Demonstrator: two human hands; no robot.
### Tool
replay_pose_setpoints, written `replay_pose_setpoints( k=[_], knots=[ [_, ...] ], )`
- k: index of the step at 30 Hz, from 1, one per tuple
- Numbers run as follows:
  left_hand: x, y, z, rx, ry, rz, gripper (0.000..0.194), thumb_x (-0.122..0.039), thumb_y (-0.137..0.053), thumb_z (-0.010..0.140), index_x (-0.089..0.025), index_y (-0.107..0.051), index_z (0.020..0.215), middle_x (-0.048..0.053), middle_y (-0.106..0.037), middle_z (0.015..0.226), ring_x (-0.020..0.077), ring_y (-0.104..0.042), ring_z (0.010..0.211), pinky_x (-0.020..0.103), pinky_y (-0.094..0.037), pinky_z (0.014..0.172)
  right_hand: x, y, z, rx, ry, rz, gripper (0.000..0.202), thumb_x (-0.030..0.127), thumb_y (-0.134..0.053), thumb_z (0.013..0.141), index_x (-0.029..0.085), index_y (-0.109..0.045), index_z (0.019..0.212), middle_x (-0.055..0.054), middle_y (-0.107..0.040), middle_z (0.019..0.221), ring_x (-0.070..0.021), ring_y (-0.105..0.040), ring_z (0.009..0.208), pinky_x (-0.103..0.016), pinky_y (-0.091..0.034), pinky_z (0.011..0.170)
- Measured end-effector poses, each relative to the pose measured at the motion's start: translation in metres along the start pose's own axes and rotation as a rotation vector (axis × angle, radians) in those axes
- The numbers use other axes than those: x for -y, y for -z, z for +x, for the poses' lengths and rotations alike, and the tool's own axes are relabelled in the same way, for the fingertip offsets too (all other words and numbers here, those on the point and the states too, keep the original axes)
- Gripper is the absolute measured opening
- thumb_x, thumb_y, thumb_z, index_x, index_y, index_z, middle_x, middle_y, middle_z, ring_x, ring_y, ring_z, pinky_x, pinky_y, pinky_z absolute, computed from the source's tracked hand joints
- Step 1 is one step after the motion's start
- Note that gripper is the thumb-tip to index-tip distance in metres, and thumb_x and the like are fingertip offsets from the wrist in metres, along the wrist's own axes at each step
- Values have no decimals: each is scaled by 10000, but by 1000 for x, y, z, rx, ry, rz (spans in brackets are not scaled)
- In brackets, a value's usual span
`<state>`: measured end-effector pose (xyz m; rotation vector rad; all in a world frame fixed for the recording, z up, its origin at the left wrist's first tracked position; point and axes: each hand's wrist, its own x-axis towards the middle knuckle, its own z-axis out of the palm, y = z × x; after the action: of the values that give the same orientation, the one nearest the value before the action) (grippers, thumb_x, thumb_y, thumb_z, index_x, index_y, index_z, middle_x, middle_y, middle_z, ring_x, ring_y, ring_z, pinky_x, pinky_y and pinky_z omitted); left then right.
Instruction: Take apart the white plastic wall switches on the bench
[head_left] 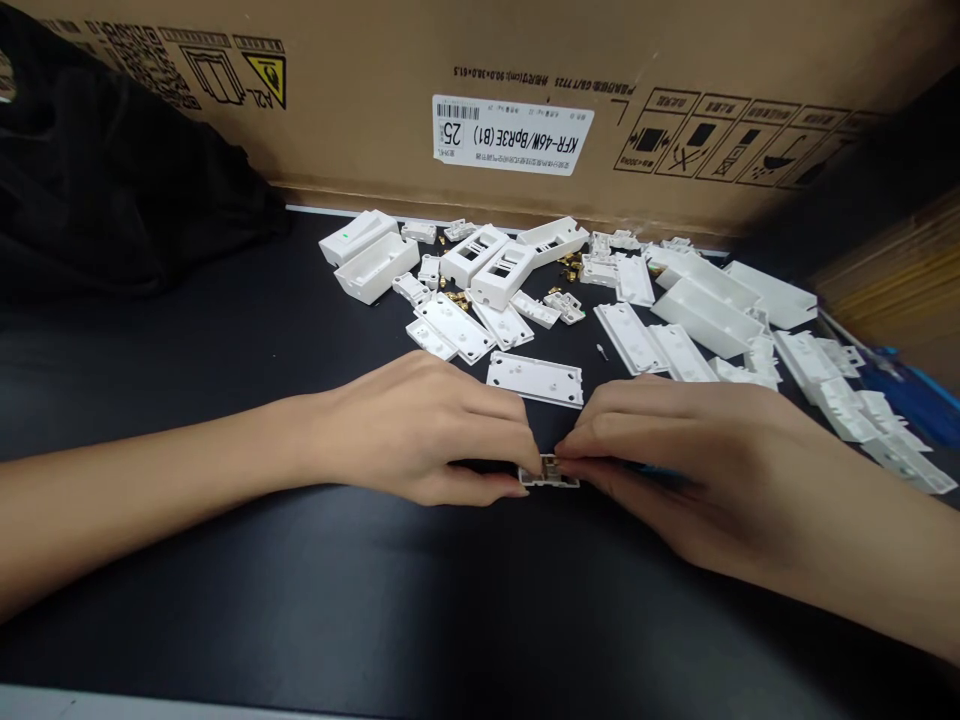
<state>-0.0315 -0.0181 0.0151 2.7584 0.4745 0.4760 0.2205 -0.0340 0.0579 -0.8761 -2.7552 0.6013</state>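
Observation:
A small white plastic housing point(551, 481) with brass-coloured metal inside rests low on the black table, between my two hands. Thumb and fingers of my left hand point(442, 430) are closed around its left end. Over its right end, my right hand point(690, 450) has thumb and forefinger pressed together; whatever lies between those fingertips is hidden. Under the right palm a bit of something blue point(660, 469) shows, too covered to name. Just beyond the hands lies a flat white plastic plate point(534, 378) with holes near its corners.
White rectangular covers point(504, 272), more plates point(456, 326) and brass pieces point(457, 299) lie across the back of the black table point(300, 590). Deep white shells point(709, 315) are at right. A large cardboard box point(360, 120) stands behind; black fabric point(112, 180) lies at left.

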Motion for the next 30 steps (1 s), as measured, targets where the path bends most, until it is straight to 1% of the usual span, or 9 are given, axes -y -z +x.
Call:
replay_pose_setpoints(
  k=[5, 8, 15, 18, 22, 26, 28, 30],
  knots=[
    [0, -1, 0, -3, -28, 63, 230, -304, -545, 999, -273, -678, 1184, -36, -743, 1020, 92, -685, 763, 234, -429, 593, -2, 2, -3, 47, 4, 6, 247, 202, -478, 1006, 236, -721, 1019, -12, -681, 867, -126, -617, 704, -261, -433, 609],
    [-2, -1, 1, -1, -19, 80, 241, -291, -559, 983, -282, -683, 1189, -37, -730, 1007, 85, -661, 715, 240, -409, 568, -4, 3, -3, 50, 28, 1, 271, 177, -460, 1006, 231, -723, 1046, -23, -689, 879, -136, -625, 712, -271, -433, 612],
    [-3, 0, 1, 28, 10, 66, 235, -277, -555, 973, -275, -686, 1168, -32, -709, 989, 79, -613, 671, 242, -390, 557, -4, 3, 0, 6, 80, -28, 253, 186, -476, 1007, 199, -726, 970, -42, -681, 834, -156, -614, 702, -298, -410, 607],
    [-4, 1, 2, 28, 4, 66, 239, -268, -545, 978, -267, -678, 1177, -34, -708, 999, 83, -608, 688, 249, -393, 564, -4, 5, -2, 16, 96, -19, 239, 183, -485, 1004, 196, -718, 953, -40, -668, 821, -154, -600, 700, -302, -408, 625],
    [-5, 1, 4, 28, 1, 72, 221, -262, -548, 973, -256, -667, 1159, -35, -701, 1018, 91, -603, 711, 265, -394, 562, -2, 6, -6, 78, 35, 9, 216, 159, -499, 987, 219, -700, 932, -16, -640, 816, -142, -577, 713, -292, -398, 644],
    [-7, 1, 4, 44, 8, 88, 197, -276, -543, 973, -251, -669, 1121, -25, -681, 947, 99, -586, 676, 266, -397, 553, 6, 8, -10, 108, -22, -23, 199, 162, -525, 974, 217, -688, 874, -7, -618, 788, -141, -557, 710, -293, -396, 673],
    [-8, 0, 4, 32, 6, 104, 183, -282, -542, 973, -249, -673, 1097, -17, -673, 937, 100, -580, 665, 266, -399, 555, 11, 12, -10, 121, -23, -52, 211, 177, -535, 972, 206, -681, 823, -15, -617, 780, -151, -565, 727, -299, -406, 698],
    [-8, 0, 3, 20, -2, 121, 188, -305, -535, 983, -247, -669, 1102, -7, -670, 952, 105, -578, 660, 270, -401, 557, 13, 18, -9, 146, -11, -76, 216, 219, -541, 981, 202, -689, 825, -24, -631, 797, -165, -585, 764, -310, -421, 740]
  ],
)
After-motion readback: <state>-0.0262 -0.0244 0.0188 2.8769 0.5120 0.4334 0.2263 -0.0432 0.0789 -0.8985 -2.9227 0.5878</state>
